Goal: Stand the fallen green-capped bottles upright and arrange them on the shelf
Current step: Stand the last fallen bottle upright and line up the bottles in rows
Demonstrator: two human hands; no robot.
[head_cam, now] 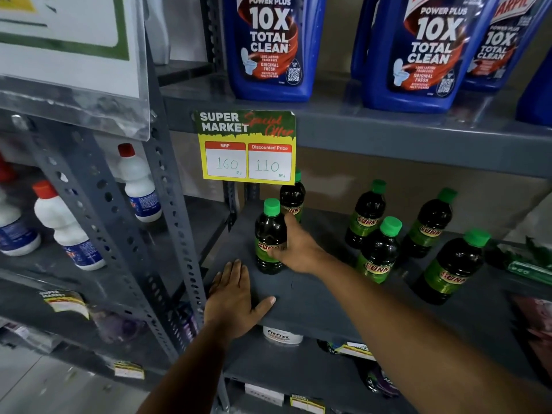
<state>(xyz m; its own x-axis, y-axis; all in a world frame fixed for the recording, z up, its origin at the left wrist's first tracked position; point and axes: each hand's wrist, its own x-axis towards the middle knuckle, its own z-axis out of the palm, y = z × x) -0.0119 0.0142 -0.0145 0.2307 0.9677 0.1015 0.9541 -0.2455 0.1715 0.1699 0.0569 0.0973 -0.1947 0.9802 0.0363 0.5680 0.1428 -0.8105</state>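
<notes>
Several dark bottles with green caps and green "SUNNY" labels stand upright on a grey metal shelf [313, 297]. My right hand [298, 249] is wrapped around the front left bottle [268, 231], which stands upright near the shelf's left end. A second bottle [294, 198] stands just behind it, partly hidden by a price card. Further right stand four more: one at the back [366, 216], one in front of it [379, 252], another at the back right [428, 225] and the nearest one [451, 267]. My left hand [233, 297] lies flat and open on the shelf's front left edge.
A yellow price card [248, 147] hangs from the shelf above, which carries big blue cleaner bottles [268, 46]. White bottles with red caps [59, 222] fill the rack to the left, behind a perforated grey upright [176, 210]. Green packets [525, 264] lie at the far right.
</notes>
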